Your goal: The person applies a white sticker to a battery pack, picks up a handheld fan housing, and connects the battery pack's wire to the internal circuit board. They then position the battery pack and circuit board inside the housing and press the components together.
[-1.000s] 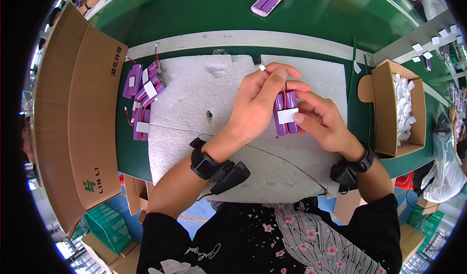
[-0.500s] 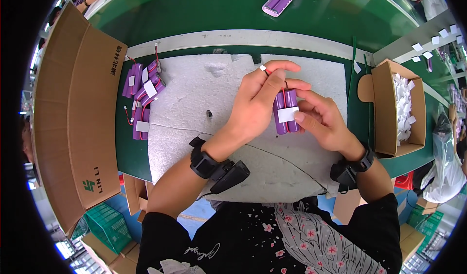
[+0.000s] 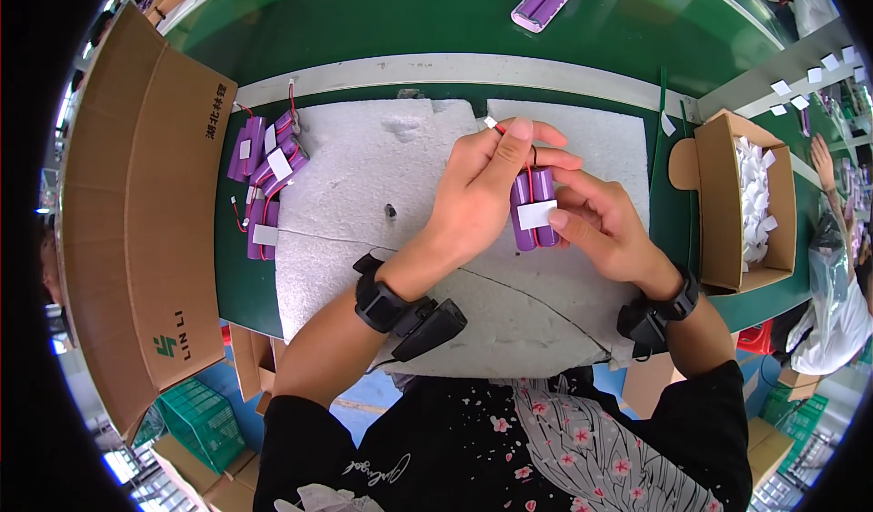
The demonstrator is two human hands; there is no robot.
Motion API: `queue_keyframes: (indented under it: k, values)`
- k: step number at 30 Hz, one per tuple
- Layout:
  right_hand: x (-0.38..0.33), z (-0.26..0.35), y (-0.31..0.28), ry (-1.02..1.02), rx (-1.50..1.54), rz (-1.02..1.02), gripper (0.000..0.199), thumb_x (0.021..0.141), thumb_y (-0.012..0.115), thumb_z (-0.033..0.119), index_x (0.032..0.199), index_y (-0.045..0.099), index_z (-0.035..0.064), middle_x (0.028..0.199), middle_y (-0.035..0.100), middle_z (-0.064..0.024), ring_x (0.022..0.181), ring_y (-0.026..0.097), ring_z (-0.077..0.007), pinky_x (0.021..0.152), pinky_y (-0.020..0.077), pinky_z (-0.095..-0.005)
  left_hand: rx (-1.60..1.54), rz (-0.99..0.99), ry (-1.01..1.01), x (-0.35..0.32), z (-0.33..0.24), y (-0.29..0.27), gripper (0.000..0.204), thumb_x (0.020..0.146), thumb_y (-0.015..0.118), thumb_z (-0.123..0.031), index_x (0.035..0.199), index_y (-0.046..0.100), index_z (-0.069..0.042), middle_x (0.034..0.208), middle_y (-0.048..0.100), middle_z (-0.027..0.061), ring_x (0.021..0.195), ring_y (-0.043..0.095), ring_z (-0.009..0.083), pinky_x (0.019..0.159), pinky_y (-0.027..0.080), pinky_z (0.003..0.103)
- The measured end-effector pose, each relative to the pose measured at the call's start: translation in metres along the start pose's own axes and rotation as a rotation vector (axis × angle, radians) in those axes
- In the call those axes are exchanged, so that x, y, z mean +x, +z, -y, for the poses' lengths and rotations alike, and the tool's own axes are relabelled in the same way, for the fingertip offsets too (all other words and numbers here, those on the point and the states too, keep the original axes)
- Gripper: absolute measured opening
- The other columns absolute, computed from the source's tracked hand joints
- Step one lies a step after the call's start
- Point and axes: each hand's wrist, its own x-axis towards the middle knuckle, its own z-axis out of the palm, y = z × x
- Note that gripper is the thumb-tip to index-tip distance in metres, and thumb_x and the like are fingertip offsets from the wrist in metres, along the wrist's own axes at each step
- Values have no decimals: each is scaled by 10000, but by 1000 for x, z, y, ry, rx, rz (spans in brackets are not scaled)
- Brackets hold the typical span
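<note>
At the centre of the frame both hands close on a purple battery pack (image 3: 532, 208), smooth twin cylinders with a white paper label, held above a rough grey foam sheet (image 3: 364, 166). The left hand (image 3: 477, 185) pinches its red wires at the top; the right hand (image 3: 605, 225) grips its side, thumb on the label. At right, an open cardboard box (image 3: 718, 203) holds white pieces too small to identify. More purple packs (image 3: 268, 171) lie at upper left.

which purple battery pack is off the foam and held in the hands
The purple battery pack with the white label, held between the left hand and right hand; the other packs lie piled at the foam's left edge.
</note>
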Motion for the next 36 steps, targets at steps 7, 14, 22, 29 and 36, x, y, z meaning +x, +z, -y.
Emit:
queue_keyframes:
  k: [7,14,22,29,36]
  values:
    - [0,1,0,0,-10,1,404,937,567,93,1308,461,-28,746,640,-97,619,605,-126,578,481,-256,-13,0,35,0,4,0,456,1035,352,-366,1038,572,33,977,689,189,815,682,184,738,557,286]
    - [-1,1,1,37,9,-3,405,947,555,103,1320,451,-18,761,638,-87,631,599,-123,587,479,-256,84,-21,69,2,7,2,445,1036,356,-353,1022,566,38,971,690,190,793,680,174,713,557,278]
    - [-1,1,1,86,10,-7,376,969,526,134,1306,439,-9,779,620,-66,650,572,-110,604,467,-252,60,-34,96,2,7,4,441,1032,372,-353,1013,566,43,947,697,187,777,675,156,649,553,253]
    - [-2,1,1,38,-45,44,441,981,492,118,1390,372,4,859,605,-75,676,534,-108,598,448,-250,108,-45,104,2,9,3,435,1034,372,-335,977,565,51,923,699,191,789,678,162,652,554,259]
    - [-2,-1,1,22,-40,47,470,978,502,106,1420,357,44,845,598,-79,666,528,-114,598,447,-255,116,-61,105,3,10,3,442,1037,365,-330,954,568,53,903,700,191,805,683,172,682,551,265]
